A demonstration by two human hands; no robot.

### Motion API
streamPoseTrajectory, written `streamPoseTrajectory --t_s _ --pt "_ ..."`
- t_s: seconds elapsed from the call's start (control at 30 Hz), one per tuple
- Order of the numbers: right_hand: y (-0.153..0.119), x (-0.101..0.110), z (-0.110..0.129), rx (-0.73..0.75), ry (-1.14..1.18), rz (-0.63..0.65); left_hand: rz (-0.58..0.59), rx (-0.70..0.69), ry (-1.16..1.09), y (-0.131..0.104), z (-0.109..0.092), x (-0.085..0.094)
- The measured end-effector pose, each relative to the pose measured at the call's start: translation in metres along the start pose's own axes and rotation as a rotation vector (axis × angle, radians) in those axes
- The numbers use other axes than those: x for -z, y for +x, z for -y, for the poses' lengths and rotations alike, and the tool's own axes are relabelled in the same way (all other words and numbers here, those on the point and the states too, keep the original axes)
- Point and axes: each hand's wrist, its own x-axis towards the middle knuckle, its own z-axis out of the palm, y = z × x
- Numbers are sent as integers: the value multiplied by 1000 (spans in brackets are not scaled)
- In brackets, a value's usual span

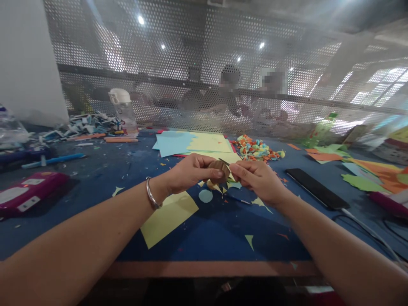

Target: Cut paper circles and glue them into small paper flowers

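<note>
Above the middle of the table, my left hand, with a silver bangle at the wrist, is closed around a small brown rounded piece that looks wooden. My right hand pinches a thin dark pointed tool, whose tip meets the top of the brown piece; its exact kind is hard to make out. Below the hands lie a pale blue paper circle, yellow paper scraps and a thin blue stick. A yellow paper sheet lies under my left forearm.
Behind my hands are stacked paper sheets and a colourful heap of small paper pieces. A black phone with a cable lies right. At left stand a clear bottle and a magenta box. A perforated screen closes the back.
</note>
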Motion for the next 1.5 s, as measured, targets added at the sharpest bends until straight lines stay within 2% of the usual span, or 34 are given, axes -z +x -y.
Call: streamPoseTrajectory --t_s 0.1,0.2,0.33,0.57,0.7,0.87,0.97,1.07,1.17,1.23,1.27,1.3,1.37,1.4,1.43,1.5 --pt "1 -2 -1 -48 63 -50 -24 14 1 2 3 0" --pt "4 -4 -1 -136 219 -110 -128 11 -34 5 8 3" --pt "8 -3 -1 -215 363 -180 -254 116 -45 8 15 8" --pt "9 1 -1 -203 366 -218 -268 158 103 5 8 6" --pt "9 2 -2 -190 349 -214 -210 157 360 2 6 5" --pt "9 1 -2 -170 336 -211 81 162 675 -1 6 10" --pt "8 1 -1 -152 306 -206 85 147 765 0 2 16" --pt "8 1 -3 -130 239 -211 41 212 730 -1 -6 21" --pt "9 5 -6 -136 151 -243 160 337 746 -4 -13 31" --pt "11 10 -9 -146 112 -281 235 390 893 -5 -14 42" --pt "12 13 -11 -142 98 -304 189 391 997 -5 -12 48" --pt "13 15 -12 -131 86 -331 82 363 1095 -4 -10 55" --pt "15 19 -14 -100 60 -377 -271 324 1247 0 -1 66" --pt "16 20 -15 -86 47 -393 -409 339 1253 3 5 70" --pt "16 21 -16 -76 34 -402 -479 380 1241 7 12 72" --pt "17 21 -18 -70 9 -412 -488 429 1230 14 25 72"
